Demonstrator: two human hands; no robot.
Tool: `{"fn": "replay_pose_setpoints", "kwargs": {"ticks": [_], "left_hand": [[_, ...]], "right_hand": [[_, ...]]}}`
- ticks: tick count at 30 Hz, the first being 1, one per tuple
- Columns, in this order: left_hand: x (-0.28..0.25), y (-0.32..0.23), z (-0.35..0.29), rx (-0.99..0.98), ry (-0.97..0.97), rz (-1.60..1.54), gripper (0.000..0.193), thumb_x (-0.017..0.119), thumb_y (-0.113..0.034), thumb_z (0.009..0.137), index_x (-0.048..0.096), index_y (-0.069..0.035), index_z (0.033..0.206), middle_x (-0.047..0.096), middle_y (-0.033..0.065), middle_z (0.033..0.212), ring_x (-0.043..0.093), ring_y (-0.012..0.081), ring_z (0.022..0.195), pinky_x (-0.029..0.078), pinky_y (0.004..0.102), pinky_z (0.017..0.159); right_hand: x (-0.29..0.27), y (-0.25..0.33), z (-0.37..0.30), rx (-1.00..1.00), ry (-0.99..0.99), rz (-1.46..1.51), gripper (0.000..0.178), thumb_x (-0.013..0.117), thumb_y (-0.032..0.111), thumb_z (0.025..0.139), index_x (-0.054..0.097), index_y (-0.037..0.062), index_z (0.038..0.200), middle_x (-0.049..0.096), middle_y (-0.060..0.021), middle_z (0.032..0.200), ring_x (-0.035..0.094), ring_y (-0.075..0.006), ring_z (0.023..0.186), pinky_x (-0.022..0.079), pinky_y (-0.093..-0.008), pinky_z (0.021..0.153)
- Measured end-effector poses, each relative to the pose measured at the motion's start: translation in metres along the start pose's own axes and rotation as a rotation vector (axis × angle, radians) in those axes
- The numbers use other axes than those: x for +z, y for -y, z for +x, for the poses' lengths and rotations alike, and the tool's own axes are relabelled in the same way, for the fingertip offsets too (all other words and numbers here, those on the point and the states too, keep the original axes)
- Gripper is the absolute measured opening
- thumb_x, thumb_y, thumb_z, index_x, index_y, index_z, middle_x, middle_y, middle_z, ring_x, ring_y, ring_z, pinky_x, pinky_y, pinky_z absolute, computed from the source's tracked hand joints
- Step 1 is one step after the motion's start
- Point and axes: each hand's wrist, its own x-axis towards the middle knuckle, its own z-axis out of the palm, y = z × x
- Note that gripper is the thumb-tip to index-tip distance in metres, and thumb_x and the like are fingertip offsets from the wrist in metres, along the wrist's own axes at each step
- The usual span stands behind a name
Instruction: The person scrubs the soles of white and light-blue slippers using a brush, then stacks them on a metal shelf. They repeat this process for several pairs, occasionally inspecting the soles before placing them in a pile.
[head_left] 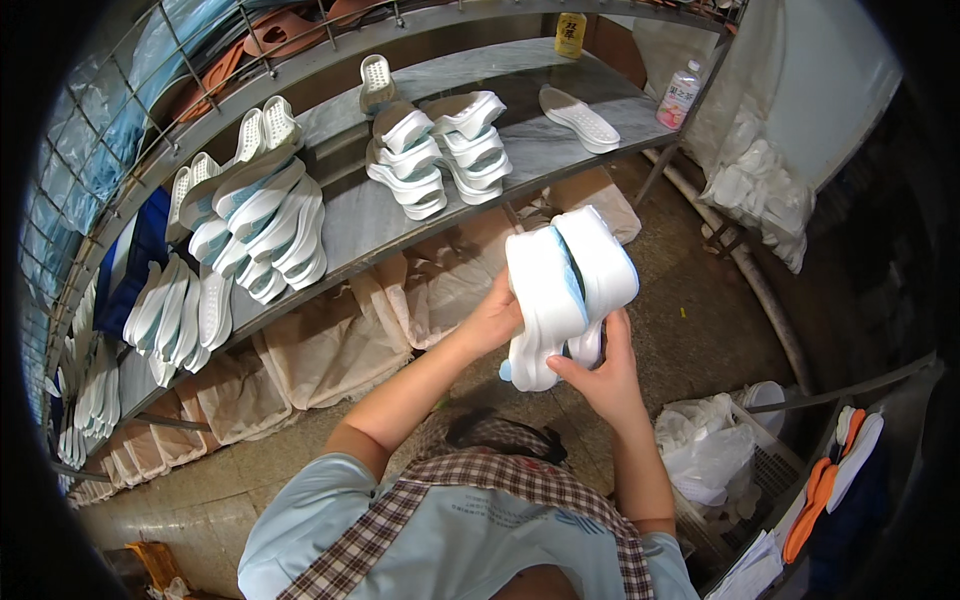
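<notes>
A pair of thick white shoe soles [548, 290] with pale blue patches is held up in front of me, clear of the bench. My left hand [502, 318] grips them from the left side, its fingers mostly hidden behind. On the lower right, my right hand [606, 372] has its thumb against the near end and its fingers behind. Beyond them on the grey bench stand stacked white soles [408, 165], and a single white sole [580, 118] lies alone to the right.
More piled soles [265, 225] cover the bench's left part. A pink-labelled bottle [679, 95] and a yellow bottle [570, 35] stand at its far right. Wire mesh [190, 70] runs behind. Lower right are plastic bags [705, 450] and a rack with orange and white soles [812, 505].
</notes>
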Motion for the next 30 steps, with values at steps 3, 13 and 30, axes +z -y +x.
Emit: {"fn": "replay_pose_setpoints", "kwargs": {"ticks": [3, 13, 30], "left_hand": [[-0.001, -0.006, 0.002, 0.024, 0.019, -0.015, 0.063, 0.051, -0.035, 0.095, 0.023, -0.004, 0.142, 0.038, 0.0097, 0.137, 0.036, 0.0201, 0.127, 0.03, 0.0355, 0.105], [0.001, -0.03, 0.002, 0.188, -0.004, 0.107, 0.06, 0.054, -0.033, 0.093, 0.029, -0.007, 0.142, 0.038, 0.0151, 0.141, 0.039, 0.0268, 0.127, 0.03, 0.0375, 0.105], [-0.008, -0.036, 0.013, 0.455, 0.036, 0.345, 0.053, 0.053, -0.031, 0.093, 0.036, -0.013, 0.14, 0.038, 0.0172, 0.142, 0.039, 0.0325, 0.129, 0.031, 0.0411, 0.106]], "right_hand": [[0.003, -0.012, -0.001, 0.002, -0.005, 0.038, 0.083, 0.08, 0.024, 0.069, 0.035, -0.0008, 0.134, 0.04, -0.0172, 0.128, 0.042, -0.0315, 0.118, 0.037, -0.0416, 0.096], [0.01, -0.032, -0.002, 0.123, 0.043, 0.448, 0.089, 0.077, 0.008, 0.07, 0.023, 0.0037, 0.141, 0.036, -0.0125, 0.136, 0.038, -0.0243, 0.126, 0.033, -0.0389, 0.103], [0.011, -0.044, -0.003, 0.043, 0.033, 0.364, 0.085, 0.077, 0.01, 0.07, 0.028, 0.0031, 0.139, 0.037, -0.0129, 0.138, 0.04, -0.0238, 0.126, 0.035, -0.0386, 0.102]]}}
